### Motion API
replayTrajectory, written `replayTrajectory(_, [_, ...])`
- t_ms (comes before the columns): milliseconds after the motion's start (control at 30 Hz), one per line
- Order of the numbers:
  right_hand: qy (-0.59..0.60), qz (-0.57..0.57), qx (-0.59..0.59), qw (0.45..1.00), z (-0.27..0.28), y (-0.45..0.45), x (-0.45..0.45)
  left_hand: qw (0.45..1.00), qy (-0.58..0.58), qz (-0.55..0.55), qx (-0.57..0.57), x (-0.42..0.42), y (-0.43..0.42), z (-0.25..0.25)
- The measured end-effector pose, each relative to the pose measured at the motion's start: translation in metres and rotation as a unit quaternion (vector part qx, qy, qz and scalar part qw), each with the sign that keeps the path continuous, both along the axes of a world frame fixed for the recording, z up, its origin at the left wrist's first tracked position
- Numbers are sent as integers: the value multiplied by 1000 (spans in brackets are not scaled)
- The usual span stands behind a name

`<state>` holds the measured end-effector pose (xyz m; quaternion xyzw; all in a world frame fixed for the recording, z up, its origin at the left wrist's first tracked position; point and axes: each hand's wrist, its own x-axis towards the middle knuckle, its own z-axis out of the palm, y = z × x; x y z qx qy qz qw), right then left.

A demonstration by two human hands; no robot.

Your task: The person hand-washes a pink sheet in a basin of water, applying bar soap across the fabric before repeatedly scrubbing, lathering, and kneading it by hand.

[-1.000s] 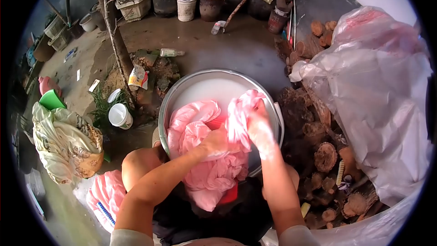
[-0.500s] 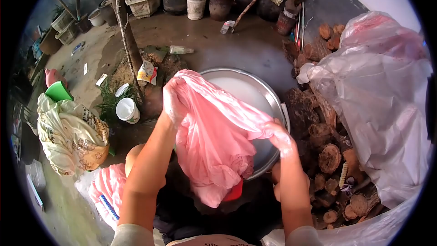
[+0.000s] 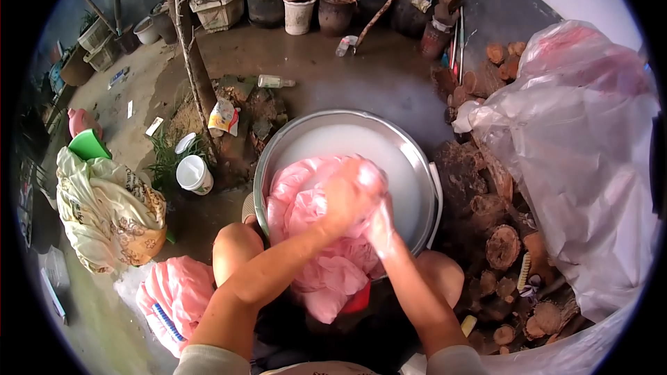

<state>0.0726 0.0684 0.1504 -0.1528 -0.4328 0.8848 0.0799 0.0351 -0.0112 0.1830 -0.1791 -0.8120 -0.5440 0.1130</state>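
Observation:
A wet pink cloth (image 3: pixel 306 180) lies bunched in a round metal basin (image 3: pixel 278 128) of cloudy, whitish water, its lower end hanging over the near rim. My left hand (image 3: pixel 351 191) is closed on a bunch of it above the basin's middle, somewhat smeared by motion. Pressed close against it from the right, my right hand (image 3: pixel 379 228) grips the same cloth, with pale suds on its skin. The fingers are partly hidden where the hands meet. Under the cloth's hanging end shows a bit of a red object (image 3: pixel 357 298).
At left lie another pink cloth (image 3: pixel 182 285) with a blue-bristled brush (image 3: pixel 167 321) and a patterned cloth bundle (image 3: pixel 108 205). A white tub (image 3: pixel 194 175) stands by a thin trunk (image 3: pixel 198 69). Cut logs (image 3: pixel 503 244) and plastic sheeting (image 3: pixel 577 160) are at right.
Both hands have come down and together over the basin; before, they held the pink cloth stretched apart in the air. Most of the cloth now rests in the basin.

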Motion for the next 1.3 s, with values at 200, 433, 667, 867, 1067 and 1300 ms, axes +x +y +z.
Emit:
replayTrajectory(200, [1,-74,-34,997,-32,-6,-4,965,33,-20,-258,-4,39,-62])
replayTrajectory(433, [19,-18,204,979,-55,52,-16,974,200,12,-104,32,44,-40])
replayTrajectory(667, [-56,37,-57,996,23,11,3,989,-137,15,61,-54,1,-7])
replayTrajectory(867, [19,136,247,959,12,12,9,916,-220,-185,282,-48,-6,-5])
replayTrajectory(1067, [-32,-8,16,999,14,55,1,930,-195,-296,-92,-47,-35,-12])
replayTrajectory(1300, [7,-76,-92,993,38,85,8,897,-383,-210,-73,-58,-70,-19])
